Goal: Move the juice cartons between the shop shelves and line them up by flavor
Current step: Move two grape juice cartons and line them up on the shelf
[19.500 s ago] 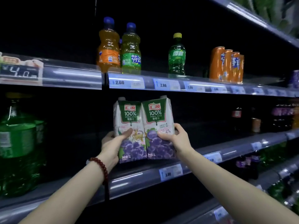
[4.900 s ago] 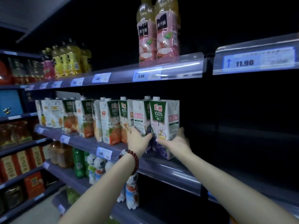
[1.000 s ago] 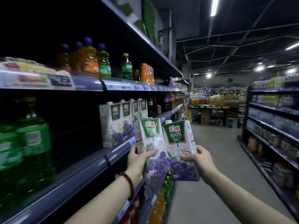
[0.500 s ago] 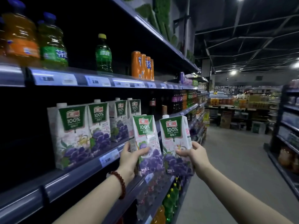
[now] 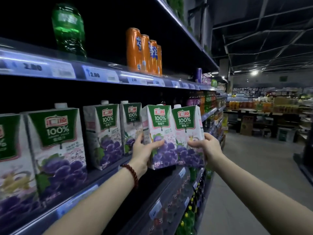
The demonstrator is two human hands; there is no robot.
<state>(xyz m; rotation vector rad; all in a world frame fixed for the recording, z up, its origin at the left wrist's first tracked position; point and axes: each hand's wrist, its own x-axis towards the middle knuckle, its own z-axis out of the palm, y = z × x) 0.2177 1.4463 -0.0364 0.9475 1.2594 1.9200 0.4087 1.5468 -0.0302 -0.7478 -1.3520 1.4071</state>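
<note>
Two grape juice cartons are held side by side at the front edge of the middle shelf (image 5: 108,175). My left hand (image 5: 144,151) grips the left carton (image 5: 158,126), thumb across its front. My right hand (image 5: 209,148) grips the right carton (image 5: 187,126) from its right side. Both cartons are upright, white with a green label and purple grapes. To their left, a row of several matching grape cartons (image 5: 105,133) stands on that shelf; the nearest one (image 5: 131,122) is just behind my left hand.
The shelf above carries a green bottle (image 5: 68,29) and orange cans (image 5: 144,51) behind price tags (image 5: 94,74). Bottles (image 5: 188,216) fill the lower shelves. The aisle floor (image 5: 254,175) runs on the right toward distant stock displays (image 5: 264,106).
I have stepped closer to the shelf. Both held cartons rose and moved in toward the shelf edge, now next to the last carton of the grape row.
</note>
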